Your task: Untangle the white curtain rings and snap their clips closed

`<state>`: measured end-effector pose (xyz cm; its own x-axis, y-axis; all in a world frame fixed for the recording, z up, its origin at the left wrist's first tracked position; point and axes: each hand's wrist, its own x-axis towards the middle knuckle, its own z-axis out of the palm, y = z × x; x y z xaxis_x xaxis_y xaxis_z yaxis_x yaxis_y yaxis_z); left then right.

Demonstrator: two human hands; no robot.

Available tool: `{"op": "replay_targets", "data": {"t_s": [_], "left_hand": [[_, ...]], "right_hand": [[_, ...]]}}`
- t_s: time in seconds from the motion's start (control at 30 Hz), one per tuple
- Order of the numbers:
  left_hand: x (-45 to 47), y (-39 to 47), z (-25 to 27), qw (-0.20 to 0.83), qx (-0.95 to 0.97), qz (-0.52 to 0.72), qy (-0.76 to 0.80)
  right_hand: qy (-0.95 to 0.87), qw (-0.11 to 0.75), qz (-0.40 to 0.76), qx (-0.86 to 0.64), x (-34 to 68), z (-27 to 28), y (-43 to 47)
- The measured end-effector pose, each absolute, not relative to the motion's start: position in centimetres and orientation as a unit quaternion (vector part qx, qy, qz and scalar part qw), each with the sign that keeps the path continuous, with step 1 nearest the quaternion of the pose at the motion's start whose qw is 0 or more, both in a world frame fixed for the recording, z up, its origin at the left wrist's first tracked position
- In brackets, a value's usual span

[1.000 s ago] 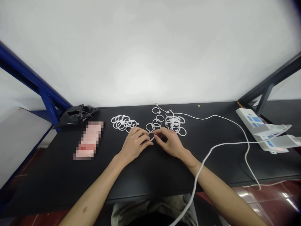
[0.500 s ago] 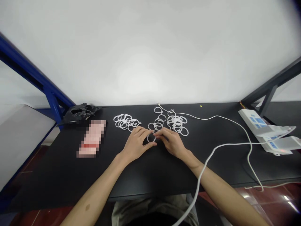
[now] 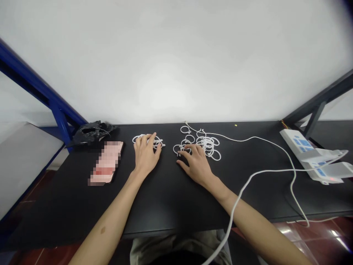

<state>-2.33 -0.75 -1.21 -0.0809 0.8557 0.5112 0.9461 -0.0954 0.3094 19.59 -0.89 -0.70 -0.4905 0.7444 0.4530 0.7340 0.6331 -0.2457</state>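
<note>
Black tabletop [image 3: 165,209] bears thin white rings [image 3: 205,142], many overlapping.

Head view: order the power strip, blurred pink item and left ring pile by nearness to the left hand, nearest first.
1. Left ring pile: partly hidden by the left hand.
2. Blurred pink item: left of the hand.
3. Power strip: far right side.

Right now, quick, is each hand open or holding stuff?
Left hand: open, over the left ring pile; touching can't be told.
Right hand: open, beside the right ring pile.
</note>
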Motion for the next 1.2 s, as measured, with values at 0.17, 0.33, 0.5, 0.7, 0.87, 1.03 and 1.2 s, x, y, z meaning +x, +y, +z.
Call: {"op": "replay_targets", "data": {"t_s": [0.17, 0.33, 0.5, 0.7, 0.87, 1.03, 1.2], "left_hand": [[-2.4, -0.4, -1.6, 0.054, -0.666, -0.274, -0.692], [-2.2, -0.7, -1.2, 0.058, -0.664, -0.282, -0.69], [-1.3, -2.0, -0.4, 0.063, -0.7, -0.309, -0.64], [0.4, -3.7, -0.1, 0.001, -0.812, -0.287, -0.509], [0.9, -3.5, -0.5, -0.01, -0.824, -0.29, -0.487], [0.7, -3.4, -0.7, -0.011, -0.82, -0.296, -0.49], [0.7, -3.5, -0.9, -0.015, -0.825, -0.294, -0.482]], "right_hand": [[-0.857, 0.265, -0.006, -0.442, 19.4, -1.0, -0.8], [-0.855, 0.273, -0.004, -0.442, 19.8, -0.7, -0.9], [-0.844, 0.311, 0.029, -0.437, 20.0, -0.2, -1.1], [-0.841, 0.335, 0.053, -0.422, 20.2, 0.1, -0.9], [-0.841, 0.365, 0.059, -0.396, 20.4, 0.4, -0.9], [-0.837, 0.394, 0.088, -0.369, 20.5, 0.6, -1.0], [-0.847, 0.396, 0.12, -0.333, 20.6, 0.8, -1.1]]}}
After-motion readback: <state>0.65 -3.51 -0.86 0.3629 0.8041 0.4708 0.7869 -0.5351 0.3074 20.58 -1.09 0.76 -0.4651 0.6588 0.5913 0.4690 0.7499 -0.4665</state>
